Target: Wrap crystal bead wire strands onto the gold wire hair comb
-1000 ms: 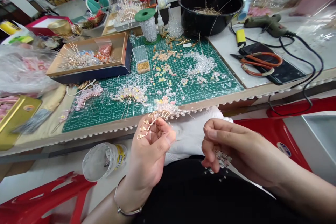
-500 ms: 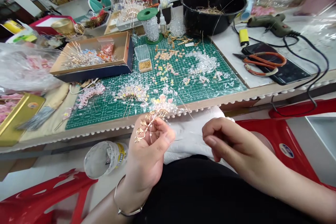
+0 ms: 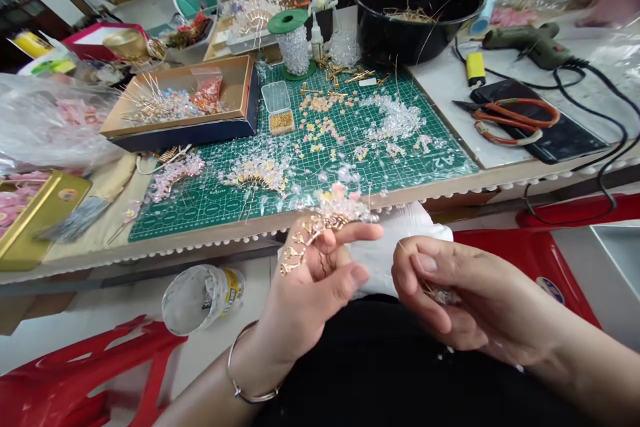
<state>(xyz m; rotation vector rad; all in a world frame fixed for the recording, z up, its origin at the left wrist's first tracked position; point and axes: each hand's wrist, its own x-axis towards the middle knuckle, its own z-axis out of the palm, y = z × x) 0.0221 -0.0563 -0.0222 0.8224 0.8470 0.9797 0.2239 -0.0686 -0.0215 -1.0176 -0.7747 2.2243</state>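
A beaded hair ornament was held up just past the table's edge, above the lap, lying against the fingers of the left hand. Its frame was gold wire bent into a row of small scrolls that curled down across the fingers. Above them rose a loose cluster of clear crystal beads, with pale pink and yellow flower-like beads set among them. The left hand was opened out, its forefinger stretched to the right beneath the piece and its thumb lying apart lower down; whether it gripped the ornament or only bore it could not be told. The right hand was curled, thumb and forefinger pinched on a fine wire, with a small bunch of clear beads showing among the fingers. A thin metal bangle circled the left wrist. White cloth lay bunched between the hands, and similar ornaments lay among scattered beads on a green cutting mat beyond.
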